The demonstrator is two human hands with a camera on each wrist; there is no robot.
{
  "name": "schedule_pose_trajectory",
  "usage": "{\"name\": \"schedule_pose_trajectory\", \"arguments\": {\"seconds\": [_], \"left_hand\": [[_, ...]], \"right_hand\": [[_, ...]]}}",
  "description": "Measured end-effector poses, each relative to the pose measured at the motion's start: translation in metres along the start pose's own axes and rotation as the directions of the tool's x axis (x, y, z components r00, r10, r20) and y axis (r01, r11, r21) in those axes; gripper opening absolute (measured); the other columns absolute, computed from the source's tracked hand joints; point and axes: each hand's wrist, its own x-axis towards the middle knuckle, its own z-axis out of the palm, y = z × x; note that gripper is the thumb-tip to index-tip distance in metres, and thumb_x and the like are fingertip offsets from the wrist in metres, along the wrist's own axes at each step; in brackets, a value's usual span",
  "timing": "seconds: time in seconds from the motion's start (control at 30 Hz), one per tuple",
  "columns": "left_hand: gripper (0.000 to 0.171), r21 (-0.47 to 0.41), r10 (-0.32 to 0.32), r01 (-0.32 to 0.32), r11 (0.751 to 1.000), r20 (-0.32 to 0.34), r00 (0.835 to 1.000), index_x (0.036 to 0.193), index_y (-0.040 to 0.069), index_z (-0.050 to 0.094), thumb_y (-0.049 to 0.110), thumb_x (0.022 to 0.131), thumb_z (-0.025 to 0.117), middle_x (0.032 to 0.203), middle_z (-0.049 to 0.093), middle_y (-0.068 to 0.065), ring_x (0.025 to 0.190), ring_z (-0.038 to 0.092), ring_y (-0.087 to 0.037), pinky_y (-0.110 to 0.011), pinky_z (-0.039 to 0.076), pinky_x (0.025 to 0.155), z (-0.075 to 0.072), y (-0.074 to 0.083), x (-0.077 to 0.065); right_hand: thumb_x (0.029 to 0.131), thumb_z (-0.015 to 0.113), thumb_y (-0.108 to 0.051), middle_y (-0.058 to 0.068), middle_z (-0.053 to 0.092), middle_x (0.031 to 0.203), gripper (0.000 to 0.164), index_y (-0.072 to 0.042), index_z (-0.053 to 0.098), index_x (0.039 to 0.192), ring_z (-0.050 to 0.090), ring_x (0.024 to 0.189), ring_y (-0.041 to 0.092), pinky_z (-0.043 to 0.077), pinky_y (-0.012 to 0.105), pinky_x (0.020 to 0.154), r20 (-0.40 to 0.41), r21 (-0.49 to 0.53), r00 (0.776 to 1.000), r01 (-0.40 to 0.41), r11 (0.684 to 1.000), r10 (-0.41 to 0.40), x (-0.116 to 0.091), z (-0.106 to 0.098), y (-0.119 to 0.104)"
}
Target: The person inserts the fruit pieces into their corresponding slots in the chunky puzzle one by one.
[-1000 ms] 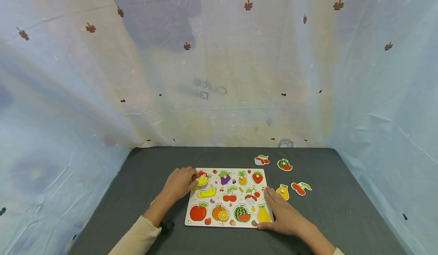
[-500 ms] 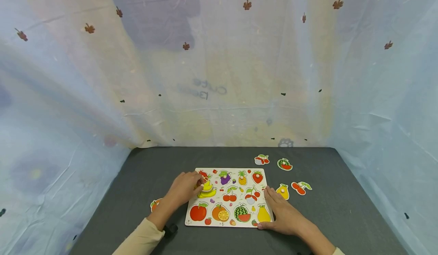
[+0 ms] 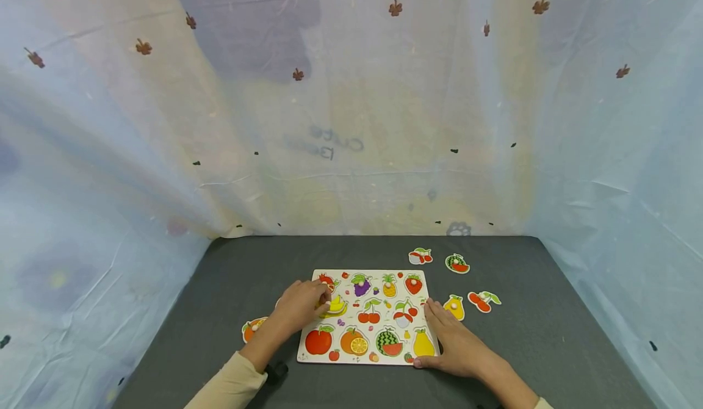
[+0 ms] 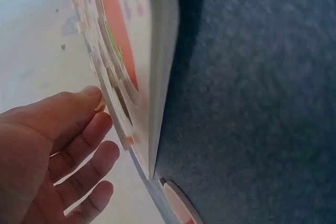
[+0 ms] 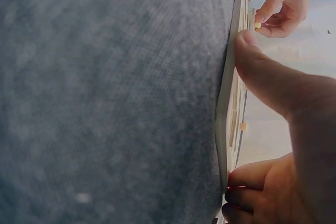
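My left hand (image 3: 299, 306) pinches a banana puzzle piece (image 3: 338, 306) by its small knob, low over the left side of the fruit puzzle board (image 3: 379, 362). In the left wrist view, thumb and forefinger meet at the knob while the other fingers curve loosely. The hand covers part of the piece, and whether it lies fully in its recess I cannot tell. My right hand (image 3: 456, 348) rests against the board's right edge, thumb near the lower corner and fingers extended along the side. Grape (image 3: 360, 285), pineapple (image 3: 389, 286) and strawberry (image 3: 413, 284) pieces with knobs sit in the top row.
Right of the board lie loose pear (image 3: 455, 306), cherry (image 3: 481, 302) and watermelon (image 3: 457, 264) pieces, and a red-and-white fruit piece (image 3: 420, 256). An orange piece (image 3: 251, 329) lies by my left forearm. A patterned curtain (image 3: 351, 201) rises behind the dark table (image 3: 307, 253).
My left hand has carried the banana piece slightly right and toward me, from the board's top left corner to the printed bananas. The right hand has stayed in place.
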Motion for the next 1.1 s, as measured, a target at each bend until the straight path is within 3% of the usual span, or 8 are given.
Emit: {"name": "schedule_pose_trajectory", "arguments": {"seconds": [1.1], "left_hand": [[0.019, 0.006, 0.009, -0.009, 1.000, -0.001, 1.000, 0.090, 0.023, 0.070, 0.032, 0.093, 0.087, 0.080, 0.061, 0.012, 0.071, 0.051, -0.005, -0.030, 0.042, 0.071, 0.0051, 0.0040, 0.0014]], "right_hand": [[0.078, 0.085, -0.072, 0.019, 0.023, 0.177, 0.130, 0.002, 0.027, 0.168, 0.024, 0.162, 0.040, 0.029, 0.061, 0.127, -0.008, 0.010, 1.000, 0.009, 1.000, -0.009, -0.0006, 0.0000, 0.0000]]}}
